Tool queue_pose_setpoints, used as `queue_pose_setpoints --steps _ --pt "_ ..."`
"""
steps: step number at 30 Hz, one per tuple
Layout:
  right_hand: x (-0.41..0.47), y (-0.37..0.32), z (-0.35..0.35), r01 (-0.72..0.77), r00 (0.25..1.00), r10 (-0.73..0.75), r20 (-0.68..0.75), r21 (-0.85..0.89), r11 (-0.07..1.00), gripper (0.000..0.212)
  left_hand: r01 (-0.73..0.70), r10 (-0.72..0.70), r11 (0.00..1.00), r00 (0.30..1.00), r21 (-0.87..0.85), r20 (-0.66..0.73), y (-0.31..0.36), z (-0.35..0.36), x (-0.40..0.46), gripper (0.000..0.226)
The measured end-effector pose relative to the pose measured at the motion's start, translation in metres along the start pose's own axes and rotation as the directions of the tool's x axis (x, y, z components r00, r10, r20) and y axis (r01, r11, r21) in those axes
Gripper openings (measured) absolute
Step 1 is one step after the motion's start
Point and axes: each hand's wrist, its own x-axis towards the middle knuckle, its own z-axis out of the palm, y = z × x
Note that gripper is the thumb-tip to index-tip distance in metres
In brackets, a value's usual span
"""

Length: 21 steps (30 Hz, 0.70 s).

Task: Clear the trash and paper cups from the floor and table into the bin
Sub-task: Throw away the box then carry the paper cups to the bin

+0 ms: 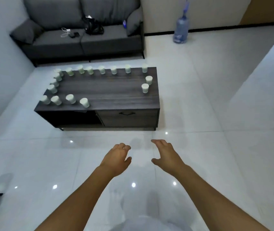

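Both your left hand (118, 155) and right hand (164, 155) hang empty with loose fingers, and the paper cups (84, 102) on the coffee table (116, 90) stand ahead, the nearest front-row one toward your left.

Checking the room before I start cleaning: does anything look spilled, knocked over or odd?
Nothing is spilled or tipped. The odd part is the paper cups: they stand upright, strung along the edges of the coffee table rather than scattered. Both hands are empty, and no bin is in view.

A single head-worn wide-angle camera looks forward and down across a tiled floor (199, 147), toward a coffee table (109, 90) a little way ahead.
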Motion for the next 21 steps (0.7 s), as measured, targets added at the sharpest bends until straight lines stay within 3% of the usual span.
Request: queue_pose_setpoints --steps 10,21 --pt "0.197 -0.067 -0.036 0.117 0.987 -0.1 0.127 -0.136 0.984 0.073 0.209 -0.228 0.961 0.969 -0.18 -0.095 -0.098 -0.061 0.119 0.048" --pt "0.386 -0.207 -0.008 0.341 0.899 -0.259 0.353 -0.194 0.92 0.074 0.48 -0.535 0.812 0.84 -0.333 -0.093 -0.249 -0.11 0.166 0.047"
